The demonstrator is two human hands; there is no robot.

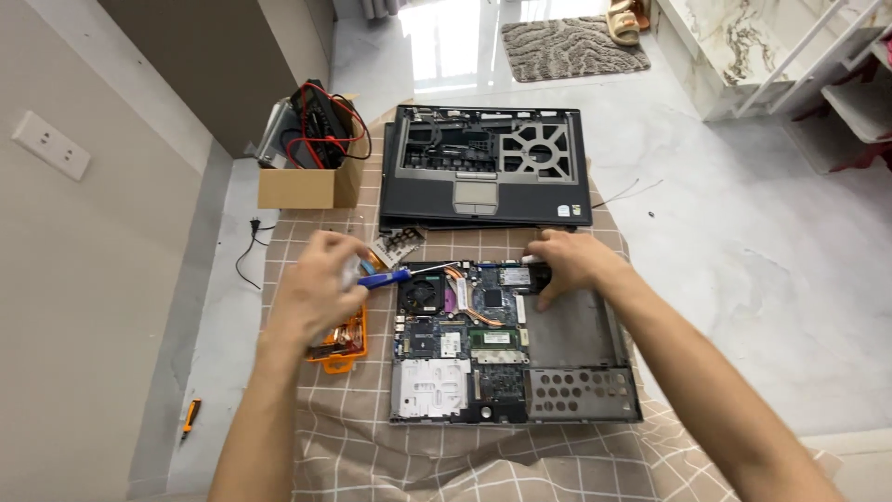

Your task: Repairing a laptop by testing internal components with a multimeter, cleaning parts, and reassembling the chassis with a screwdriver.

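An opened laptop base [585,339] lies on a checked cloth, its green circuit board [465,325], fan and copper heat pipe exposed. My left hand [321,288] holds a blue-handled screwdriver [386,277], whose tip points toward the board's upper left corner near the fan [423,296]. My right hand [567,265] rests on the base's upper middle edge, fingers closed around a small black part [539,274] next to a little card on the board.
The removed laptop top cover [488,167] lies beyond the base. A cardboard box [311,181] with red and black wires stands at the back left. An orange screwdriver-bit case [344,344] sits under my left hand. A small orange tool [190,416] lies on the floor at left.
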